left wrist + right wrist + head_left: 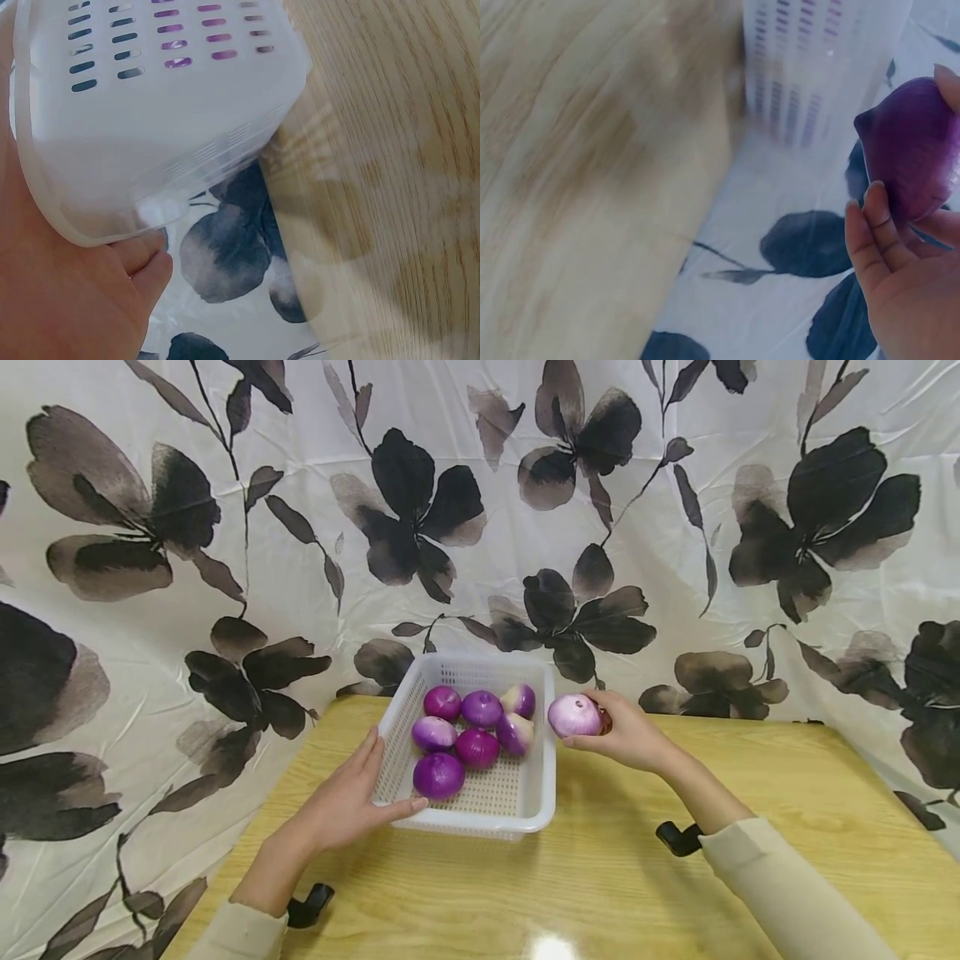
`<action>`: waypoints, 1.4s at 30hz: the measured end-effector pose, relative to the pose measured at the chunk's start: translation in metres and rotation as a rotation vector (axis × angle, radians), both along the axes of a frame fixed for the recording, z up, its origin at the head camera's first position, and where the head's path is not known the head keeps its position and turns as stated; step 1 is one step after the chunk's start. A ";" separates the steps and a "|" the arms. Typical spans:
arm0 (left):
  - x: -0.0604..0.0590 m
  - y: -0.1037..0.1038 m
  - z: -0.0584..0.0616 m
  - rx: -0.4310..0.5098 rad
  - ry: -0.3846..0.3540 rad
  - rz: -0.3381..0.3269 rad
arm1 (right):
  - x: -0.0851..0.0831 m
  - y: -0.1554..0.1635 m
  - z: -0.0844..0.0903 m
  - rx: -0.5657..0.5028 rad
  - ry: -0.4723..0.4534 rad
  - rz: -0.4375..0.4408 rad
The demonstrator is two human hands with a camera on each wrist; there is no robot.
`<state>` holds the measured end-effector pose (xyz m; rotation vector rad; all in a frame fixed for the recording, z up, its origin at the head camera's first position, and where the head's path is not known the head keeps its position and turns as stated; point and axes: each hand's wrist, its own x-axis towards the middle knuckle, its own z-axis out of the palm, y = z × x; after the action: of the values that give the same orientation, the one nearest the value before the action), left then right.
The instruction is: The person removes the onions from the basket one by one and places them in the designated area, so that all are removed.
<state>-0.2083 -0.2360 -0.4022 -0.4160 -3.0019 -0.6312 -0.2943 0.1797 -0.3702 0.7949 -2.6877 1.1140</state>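
Observation:
A white perforated plastic basket (538,777) stands on the wooden table with several red onions (439,776) inside, some purple, some with pale patches. My left hand (341,806) holds the basket's near left corner, thumb over the front rim and fingers along the left side. In the left wrist view, fingertips (150,266) of this hand show beyond the rim. Just outside the basket's right rim, my right hand (626,731) grips another red onion (574,717) above the table. The right wrist view shows this onion (911,150) between thumb and fingers, its pointed end free.
The wooden table (675,893) reaches back to a white cloth (450,427) with dark flower prints, which hangs behind and at the sides. Black straps or mounts (310,906) sit at both wrists.

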 end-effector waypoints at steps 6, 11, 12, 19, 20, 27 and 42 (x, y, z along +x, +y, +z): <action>0.003 0.000 -0.002 0.005 -0.005 0.005 | -0.015 0.005 -0.013 -0.005 -0.037 -0.027; 0.001 -0.001 -0.002 0.001 0.003 0.002 | -0.032 0.009 -0.023 0.002 -0.054 -0.075; 0.000 -0.001 -0.002 0.001 0.005 0.001 | -0.035 0.011 -0.024 0.005 -0.056 -0.087; 0.000 -0.001 -0.001 -0.006 0.000 0.003 | -0.052 0.014 -0.039 0.009 -0.081 -0.145; 0.000 0.000 -0.001 -0.004 0.000 0.003 | -0.054 0.015 -0.041 0.007 -0.082 -0.148; 0.001 0.000 0.001 0.003 -0.003 0.004 | -0.059 0.017 -0.054 -0.009 -0.151 -0.153; 0.001 0.001 0.001 -0.012 -0.010 0.001 | -0.068 0.025 -0.075 -0.032 -0.320 -0.179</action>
<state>-0.2071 -0.2354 -0.4014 -0.4125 -3.0164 -0.6178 -0.3620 0.2050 -0.4450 0.3864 -2.9132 1.3337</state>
